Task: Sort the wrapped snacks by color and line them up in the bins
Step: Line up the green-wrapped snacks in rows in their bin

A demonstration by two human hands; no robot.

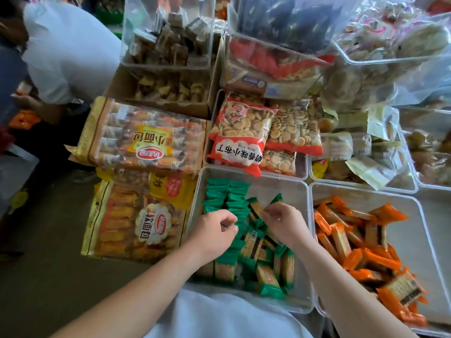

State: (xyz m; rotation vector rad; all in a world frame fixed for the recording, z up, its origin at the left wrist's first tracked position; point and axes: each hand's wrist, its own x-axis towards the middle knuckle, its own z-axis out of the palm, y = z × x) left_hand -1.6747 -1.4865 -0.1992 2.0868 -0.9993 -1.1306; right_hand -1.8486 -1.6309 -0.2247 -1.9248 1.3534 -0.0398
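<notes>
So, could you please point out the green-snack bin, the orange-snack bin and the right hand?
green-snack bin [291, 189]: head view, bare floor, far end.
orange-snack bin [402, 240]: head view, bare floor, right side.
right hand [285, 222]: head view, back of hand.

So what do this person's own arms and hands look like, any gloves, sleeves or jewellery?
No gloves: the left hand and right hand are bare, with no rings or watch showing. Both forearms are uncovered, no sleeve in view. A pale white cloth garment at the bottom edge is probably the person's top.
</notes>
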